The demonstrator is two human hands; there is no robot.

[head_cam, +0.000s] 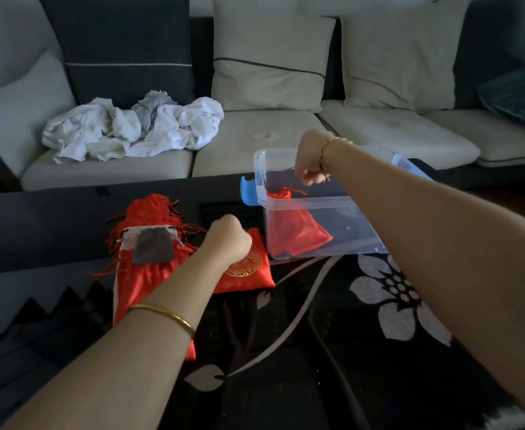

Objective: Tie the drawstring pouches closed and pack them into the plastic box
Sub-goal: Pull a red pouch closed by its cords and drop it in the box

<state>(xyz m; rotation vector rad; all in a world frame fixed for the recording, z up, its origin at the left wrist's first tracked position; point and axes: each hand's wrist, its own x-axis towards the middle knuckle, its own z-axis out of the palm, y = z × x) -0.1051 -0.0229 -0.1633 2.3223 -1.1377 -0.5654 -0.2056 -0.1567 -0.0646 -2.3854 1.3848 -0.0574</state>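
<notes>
My living room at home

A long pale sofa runs across in front of me, with a dark striped cushion and two cream cushions propped against its back. A crumpled heap of white and grey laundry lies on the seat. Nearer to me is a black covering with silver flowers, in dim indoor light.
</notes>
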